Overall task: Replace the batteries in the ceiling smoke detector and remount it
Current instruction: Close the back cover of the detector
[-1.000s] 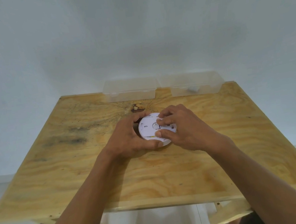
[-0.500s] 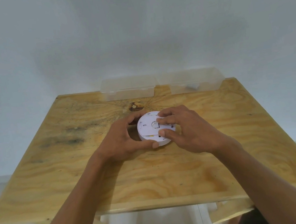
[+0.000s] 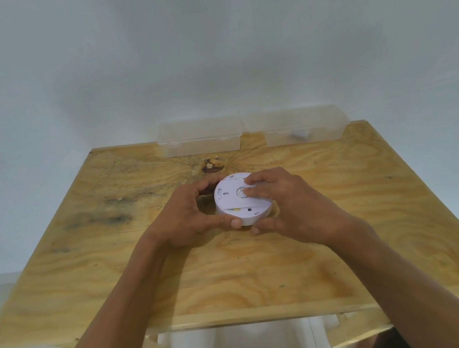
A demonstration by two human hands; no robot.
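Note:
A round white smoke detector [image 3: 233, 202] lies on the wooden table [image 3: 178, 282] near its middle, its flat back side up. A small yellow mark and a dark slot show on its near rim. My left hand [image 3: 187, 220] wraps the detector's left side, thumb on the near rim and fingers behind it. My right hand [image 3: 290, 203] holds the right side, with two fingertips pressed on the top face near the centre and the thumb under the near edge. Batteries are not visible.
Two clear plastic boxes stand at the table's far edge against the white wall: one closed box [image 3: 200, 139] at centre and another box [image 3: 301, 129] to its right with a small pale item inside. A dark knot [image 3: 211, 166] marks the wood behind the detector.
My left hand has slid its thumb along the near rim. My right thumb has dropped from the top face to under the near edge. More of the detector's top shows.

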